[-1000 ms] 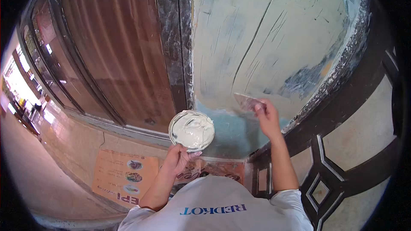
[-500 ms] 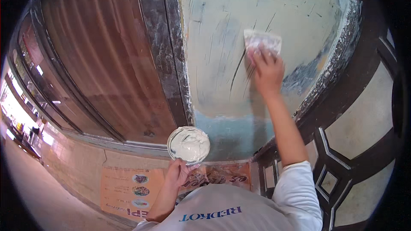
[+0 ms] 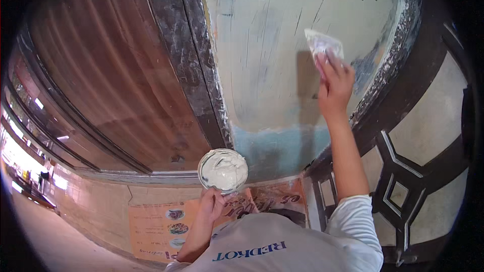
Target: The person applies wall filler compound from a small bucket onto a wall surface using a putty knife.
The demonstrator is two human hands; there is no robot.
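A round tub of off-white putty (image 3: 224,171) sits in my left hand (image 3: 214,202), whose fingers and thumb grip its near rim. Higher up on the right, my right hand (image 3: 336,80) is closed on a flat putty scraper (image 3: 322,45), its broad blade smeared white. The scraper is tilted and its shadow falls on the wall (image 3: 267,85) beside it; whether the blade touches the wall I cannot tell. Pale putty coats most of this wall panel, with dark scratch-like streaks showing through. Below it runs a bare bluish-green band.
To the left stands a brown glass panel (image 3: 116,70) in a dark frame (image 3: 184,45). A dark lattice door with pale panels (image 3: 428,111) borders the right. An orange printed banner (image 3: 151,226) lies on the floor beneath me.
My right hand and scraper have moved right, off the streaks, and the scraper has turned to a steeper slant. Several dark streaks in the middle look fainter. The tub stays in my left hand.
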